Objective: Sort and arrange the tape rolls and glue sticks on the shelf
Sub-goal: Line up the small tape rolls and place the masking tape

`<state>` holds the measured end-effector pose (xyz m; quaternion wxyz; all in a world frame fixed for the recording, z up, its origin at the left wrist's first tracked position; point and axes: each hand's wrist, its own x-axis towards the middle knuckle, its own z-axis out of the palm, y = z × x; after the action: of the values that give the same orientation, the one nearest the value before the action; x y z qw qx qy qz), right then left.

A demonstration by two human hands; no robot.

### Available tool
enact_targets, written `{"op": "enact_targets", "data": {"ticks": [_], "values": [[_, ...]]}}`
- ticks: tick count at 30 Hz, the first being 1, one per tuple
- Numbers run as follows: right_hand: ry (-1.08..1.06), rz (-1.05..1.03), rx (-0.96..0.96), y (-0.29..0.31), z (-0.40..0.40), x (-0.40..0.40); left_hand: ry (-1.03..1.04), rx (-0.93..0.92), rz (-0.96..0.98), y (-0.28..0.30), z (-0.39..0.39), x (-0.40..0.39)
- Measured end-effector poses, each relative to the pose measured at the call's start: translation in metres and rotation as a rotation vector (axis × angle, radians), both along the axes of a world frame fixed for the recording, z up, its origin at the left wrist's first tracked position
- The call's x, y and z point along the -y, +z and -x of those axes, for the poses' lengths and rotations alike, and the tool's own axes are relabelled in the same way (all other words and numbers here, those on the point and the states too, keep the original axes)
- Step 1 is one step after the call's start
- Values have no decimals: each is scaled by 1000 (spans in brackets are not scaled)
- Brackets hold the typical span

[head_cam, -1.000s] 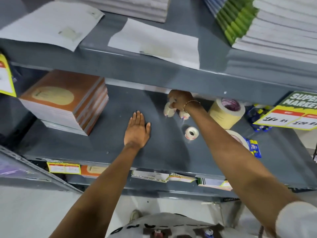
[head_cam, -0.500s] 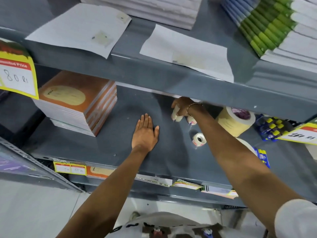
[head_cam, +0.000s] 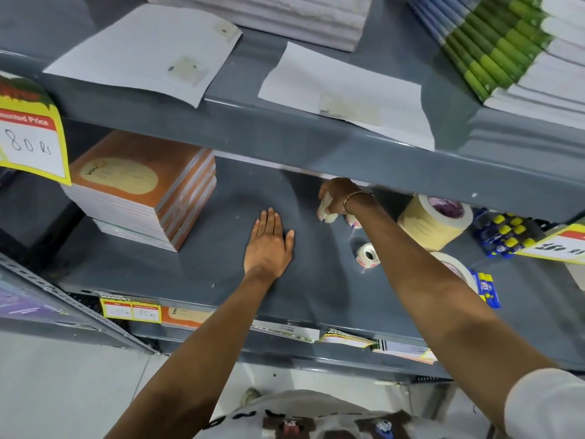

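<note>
Had the right grip [head_cam: 336, 193] curled shut on a small clear tape roll [head_cam: 326, 213], way at the back of the middle shelf [head_cam: 205, 267] and half tucked under the front lip of the upper shelf [head_cam: 316, 136]. Wore a thin bracelet [head_cam: 357, 196] on that wrist, fwiw. Couldn't really tell whether that roll was touching the shelf or lifted off it.

Had the left grip [head_cam: 269, 245] empty and open, flat with the palm down on bare shelf, fingers together and pointing toward the back. Sat roughly between the notebook stack [head_cam: 145, 191] on the left and the tape on the right.

Spotted a second small roll [head_cam: 353, 220] just beside the held one, mostly hidden behind the wrist. Found a little white roll [head_cam: 367, 255] nearer the front, tipped on its side, apart from both. Saw a big masking tape roll [head_cam: 433, 221] further right, tilted up. Noticed another masking roll [head_cam: 456, 270] in front of it, largely covered by the right forearm.

Clocked blue packs with yellow caps [head_cam: 506, 232] at the far right, looked like the glue sticks, plus one more blue pack [head_cam: 487, 288] lying by the shelf's front edge.

Also saw a yellow price tag [head_cam: 31, 134] reading 80 Rs hanging at the left, and two loose paper sheets [head_cam: 148, 49] up top.
</note>
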<state>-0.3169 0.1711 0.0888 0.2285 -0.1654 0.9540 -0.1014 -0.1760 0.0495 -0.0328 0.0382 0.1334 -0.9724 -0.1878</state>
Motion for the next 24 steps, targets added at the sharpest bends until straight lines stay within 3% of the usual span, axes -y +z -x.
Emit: {"op": "enact_targets", "data": {"ticks": [24], "values": [[82,-86,-85,-13,3,5,-4,12,19,-1,1,1]]}}
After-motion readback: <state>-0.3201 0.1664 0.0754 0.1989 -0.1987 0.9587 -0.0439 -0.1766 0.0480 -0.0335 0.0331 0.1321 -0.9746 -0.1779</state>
